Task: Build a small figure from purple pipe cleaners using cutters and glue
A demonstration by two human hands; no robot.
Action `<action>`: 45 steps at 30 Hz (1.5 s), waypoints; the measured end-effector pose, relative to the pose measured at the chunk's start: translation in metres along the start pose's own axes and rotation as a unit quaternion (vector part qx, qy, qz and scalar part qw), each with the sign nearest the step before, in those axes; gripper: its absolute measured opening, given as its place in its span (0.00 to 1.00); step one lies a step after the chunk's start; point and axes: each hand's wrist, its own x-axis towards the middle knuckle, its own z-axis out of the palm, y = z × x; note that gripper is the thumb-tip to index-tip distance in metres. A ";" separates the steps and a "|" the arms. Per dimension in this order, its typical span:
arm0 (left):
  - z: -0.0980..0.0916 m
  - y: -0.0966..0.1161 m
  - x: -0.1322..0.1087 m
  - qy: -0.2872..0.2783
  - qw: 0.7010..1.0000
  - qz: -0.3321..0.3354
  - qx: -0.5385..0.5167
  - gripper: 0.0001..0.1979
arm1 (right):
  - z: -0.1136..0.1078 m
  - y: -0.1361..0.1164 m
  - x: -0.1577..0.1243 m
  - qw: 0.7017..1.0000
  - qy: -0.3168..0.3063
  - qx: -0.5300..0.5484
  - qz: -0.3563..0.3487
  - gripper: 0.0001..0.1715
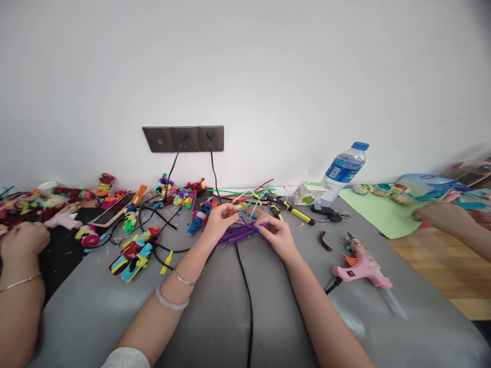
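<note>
My left hand and my right hand meet over the middle of the grey table. Both pinch a purple pipe cleaner that bends between the fingertips. Under the hands lies a bundle of purple pipe cleaners. Loose green, yellow and red pipe cleaners lie just behind. A blue pipe-cleaner figure stands left of my left hand.
A pink glue gun lies at right, its black cable crossing between my arms. Yellow-handled pliers, keys, a water bottle and a small carton sit behind. Colourful figures and a phone lie left. Other people's hands work at both sides.
</note>
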 end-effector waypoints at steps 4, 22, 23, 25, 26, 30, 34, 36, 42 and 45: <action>0.001 -0.001 -0.001 -0.016 1.000 0.001 0.014 0.11 | 0.001 0.001 0.000 1.000 0.016 0.013 0.017 0.15; 0.006 0.005 -0.003 0.023 0.998 -0.051 -0.026 0.15 | 0.000 0.002 -0.001 0.997 0.016 0.051 0.049 0.14; 0.007 0.005 -0.003 0.027 0.998 -0.051 -0.029 0.15 | 0.000 0.001 -0.001 0.998 0.012 0.050 0.049 0.14; 0.008 0.003 -0.003 0.033 0.998 -0.048 -0.033 0.15 | 0.000 0.000 -0.001 0.997 -0.003 0.057 0.043 0.13; 0.009 0.003 -0.003 0.035 0.998 -0.047 -0.035 0.15 | 0.001 -0.001 -0.001 0.997 -0.011 0.063 0.038 0.12; 0.010 0.000 -0.004 0.042 0.997 -0.042 -0.039 0.14 | 0.002 -0.003 0.000 0.997 -0.031 0.063 0.022 0.10; 0.009 0.000 -0.004 0.046 0.997 -0.039 -0.038 0.15 | 0.002 -0.006 0.001 0.997 -0.044 0.051 0.025 0.13; 0.010 0.000 -0.005 0.044 0.997 -0.041 -0.042 0.15 | 0.002 -0.007 0.001 0.997 -0.050 0.053 0.030 0.13; 0.010 0.000 -0.006 0.038 0.997 -0.046 -0.050 0.15 | 0.002 -0.007 0.000 0.995 -0.064 0.063 0.032 0.12; 0.008 -0.002 -0.005 0.037 0.996 -0.057 -0.055 0.15 | 0.001 -0.003 0.000 0.997 -0.051 0.054 0.037 0.13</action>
